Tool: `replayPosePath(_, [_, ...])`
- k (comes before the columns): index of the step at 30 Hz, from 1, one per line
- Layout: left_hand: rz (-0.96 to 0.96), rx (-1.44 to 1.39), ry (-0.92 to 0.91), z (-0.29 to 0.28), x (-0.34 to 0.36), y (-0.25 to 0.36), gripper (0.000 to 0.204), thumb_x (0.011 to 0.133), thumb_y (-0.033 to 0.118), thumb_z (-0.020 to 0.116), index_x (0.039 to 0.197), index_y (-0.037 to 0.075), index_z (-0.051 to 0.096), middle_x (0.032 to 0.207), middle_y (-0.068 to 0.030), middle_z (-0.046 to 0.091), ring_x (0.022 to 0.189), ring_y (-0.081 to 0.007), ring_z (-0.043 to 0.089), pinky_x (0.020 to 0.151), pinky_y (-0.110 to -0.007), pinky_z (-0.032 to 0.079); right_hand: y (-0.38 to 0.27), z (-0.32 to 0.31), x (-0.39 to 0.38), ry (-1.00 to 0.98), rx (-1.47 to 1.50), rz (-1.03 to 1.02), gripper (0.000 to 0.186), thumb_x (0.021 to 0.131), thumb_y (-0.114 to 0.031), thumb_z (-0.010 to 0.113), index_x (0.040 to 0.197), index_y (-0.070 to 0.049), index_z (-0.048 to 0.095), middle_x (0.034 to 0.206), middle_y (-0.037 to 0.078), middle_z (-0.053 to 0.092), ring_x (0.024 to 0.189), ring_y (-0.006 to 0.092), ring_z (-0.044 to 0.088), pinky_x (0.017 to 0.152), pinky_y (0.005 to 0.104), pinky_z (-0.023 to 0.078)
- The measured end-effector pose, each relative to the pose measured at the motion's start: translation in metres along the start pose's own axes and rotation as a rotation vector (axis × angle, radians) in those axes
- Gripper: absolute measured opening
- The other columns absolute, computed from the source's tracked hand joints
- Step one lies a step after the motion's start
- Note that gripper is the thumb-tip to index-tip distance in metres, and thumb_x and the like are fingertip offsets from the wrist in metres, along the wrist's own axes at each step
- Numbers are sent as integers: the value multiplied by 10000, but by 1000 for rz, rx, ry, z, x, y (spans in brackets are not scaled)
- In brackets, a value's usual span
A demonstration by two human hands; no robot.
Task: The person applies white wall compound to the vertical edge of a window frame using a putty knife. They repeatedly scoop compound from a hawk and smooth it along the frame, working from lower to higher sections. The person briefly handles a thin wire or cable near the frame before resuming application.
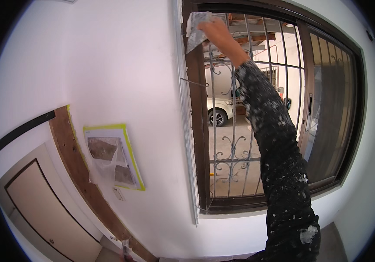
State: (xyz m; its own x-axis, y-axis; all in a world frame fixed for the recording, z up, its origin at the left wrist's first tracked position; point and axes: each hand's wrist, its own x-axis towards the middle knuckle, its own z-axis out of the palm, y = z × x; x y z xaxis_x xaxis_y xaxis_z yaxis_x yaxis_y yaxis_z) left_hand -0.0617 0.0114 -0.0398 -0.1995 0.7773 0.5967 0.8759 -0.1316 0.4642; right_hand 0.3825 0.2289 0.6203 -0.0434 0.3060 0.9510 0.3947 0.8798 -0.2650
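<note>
My right hand [220, 37] is stretched up to the window's upper left corner and grips a wide putty knife [199, 31]. Its grey blade is smeared with white filler and lies at the edge where the brown window frame [201, 131] meets the wall; the hand hides its handle. A metal corner strip [187, 144] runs down the wall edge beside the frame. At the lower edge of the picture only a bit of my left hand [129, 258] shows, closed around a putty-smeared tool [126, 247] whose kind is unclear.
Scrolled iron bars [233, 157] stand behind the window opening, with a white car [220, 109] beyond. A thin bent wire [194, 82] sticks out across the strip. On the left wall are a plastic-covered panel [111, 157] edged with yellow tape, a brown wooden board [76, 153] and a door [52, 209].
</note>
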Motion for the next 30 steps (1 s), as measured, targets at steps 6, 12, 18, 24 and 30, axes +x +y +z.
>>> replayPosePath(6, [-368,-317,-151,-10,-28,-22,479,911,-16,542,1382,-86,487,1384,-208,563,1261,-342,524,1071,-427,434,31,8,50,-87,-197,-31,287,873,-202,620,855,84,640,912,100,518,723,206,595,519,346,560])
replayPosePath(12, [-82,243,-209,5,-32,-40,516,893,-19,537,1405,-54,482,1404,-208,544,1276,-323,524,1059,-429,446,55,17,81,-158,-522,-168,325,856,-168,627,798,151,599,926,149,541,637,236,631,486,329,560])
replayPosePath(18, [-372,7,-208,-9,-25,1,451,951,32,498,1401,43,529,1319,-244,577,1176,-387,567,986,-462,487,43,27,74,-87,-378,8,291,873,-136,592,783,141,599,780,121,543,636,214,659,499,336,578])
replayPosePath(24, [-359,-58,-102,-30,-12,41,338,1001,103,482,1322,63,578,1232,-261,611,1040,-430,606,857,-495,520,34,42,75,-176,-452,-136,285,816,-80,495,614,103,579,606,216,610,546,304,707,565,373,575])
replayPosePath(30, [-305,193,-238,-22,-21,23,334,1010,157,486,1326,93,576,1280,-249,591,1055,-424,605,813,-499,537,39,46,89,-253,-728,-367,302,823,-77,469,603,97,582,627,235,629,532,311,700,551,362,576])
